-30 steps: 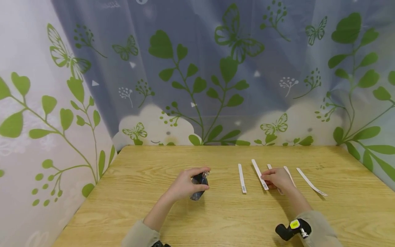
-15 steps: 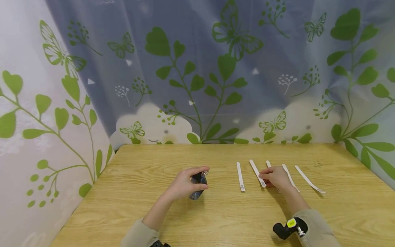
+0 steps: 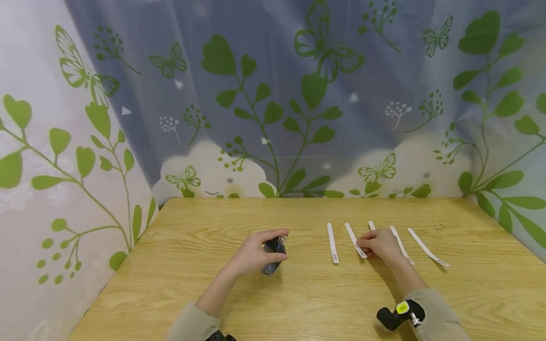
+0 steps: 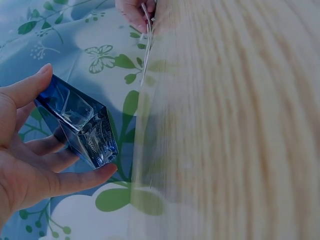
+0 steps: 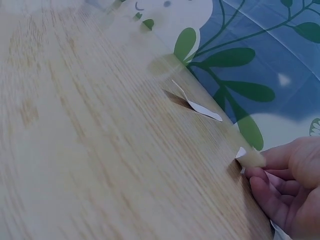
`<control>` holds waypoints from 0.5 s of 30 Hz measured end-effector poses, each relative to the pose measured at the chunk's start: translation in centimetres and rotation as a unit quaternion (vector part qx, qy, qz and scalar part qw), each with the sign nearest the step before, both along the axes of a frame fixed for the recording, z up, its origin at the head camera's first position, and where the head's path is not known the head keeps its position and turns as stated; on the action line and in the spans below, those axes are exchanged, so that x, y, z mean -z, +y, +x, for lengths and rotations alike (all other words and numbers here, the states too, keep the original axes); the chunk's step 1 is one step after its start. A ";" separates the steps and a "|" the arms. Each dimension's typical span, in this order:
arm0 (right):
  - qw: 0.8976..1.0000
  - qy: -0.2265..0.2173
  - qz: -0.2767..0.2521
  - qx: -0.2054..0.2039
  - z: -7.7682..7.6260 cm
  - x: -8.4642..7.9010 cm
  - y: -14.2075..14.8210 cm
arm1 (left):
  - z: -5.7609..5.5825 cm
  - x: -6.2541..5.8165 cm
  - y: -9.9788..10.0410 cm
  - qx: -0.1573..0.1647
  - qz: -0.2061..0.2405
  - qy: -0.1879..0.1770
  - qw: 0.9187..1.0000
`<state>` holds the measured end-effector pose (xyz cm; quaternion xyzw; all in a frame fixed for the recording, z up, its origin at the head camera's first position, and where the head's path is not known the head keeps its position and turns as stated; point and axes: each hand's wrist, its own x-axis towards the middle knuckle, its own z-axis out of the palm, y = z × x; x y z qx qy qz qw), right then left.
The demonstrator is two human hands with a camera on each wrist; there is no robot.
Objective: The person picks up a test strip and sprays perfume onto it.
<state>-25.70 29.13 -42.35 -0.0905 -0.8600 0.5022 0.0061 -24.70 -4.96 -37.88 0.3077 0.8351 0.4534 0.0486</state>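
My left hand point(image 3: 253, 255) grips a dark blue glass bottle point(image 3: 270, 269) above the table, thumb and fingers on its two ends. In the left wrist view the faceted clear-blue bottle point(image 4: 80, 115) tilts in the hand. A silvery neck fitting shows near the fingertips in the head view. With thumb and fingertips, my right hand point(image 3: 382, 245) pinches the side of a white paper strip point(image 3: 351, 234), the second from the left. Right of it, another strip point(image 3: 372, 225) is partly hidden behind that hand. In the right wrist view the fingers point(image 5: 275, 155) cover most of the held strip.
To the left of the right hand lies one white paper strip point(image 3: 332, 244). Two more strips, one straight point(image 3: 394, 233) and one curved point(image 3: 426, 247), lie to its right on the wooden table point(image 3: 192, 222). A leaf-patterned curtain point(image 3: 256, 94) hangs behind the table's back edge.
The strip in my right hand has turned slightly and looks narrower now. My left hand keeps the bottle in the same place. The head view has shifted a little.
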 end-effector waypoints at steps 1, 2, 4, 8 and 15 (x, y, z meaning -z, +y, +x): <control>1.000 0.001 0.001 -0.002 0.0 0.0 0.0 | 0.0 0.0 0.0 -0.001 -0.001 0.000 1.000; 1.000 0.000 0.000 -0.003 0.0 0.0 0.0 | 0.0 0.0 0.0 -0.001 -0.001 -0.001 1.000; 1.000 0.000 0.001 -0.006 0.0 0.1 0.1 | 0.0 0.0 0.0 -0.002 -0.003 0.000 1.000; 1.000 0.001 0.013 -0.012 0.0 0.0 0.2 | 0.0 0.1 0.0 -0.003 -0.004 -0.001 1.000; 0.999 0.005 -0.026 -0.022 0.2 -0.3 0.2 | 0.1 -0.1 -0.1 -0.003 0.000 -0.014 1.000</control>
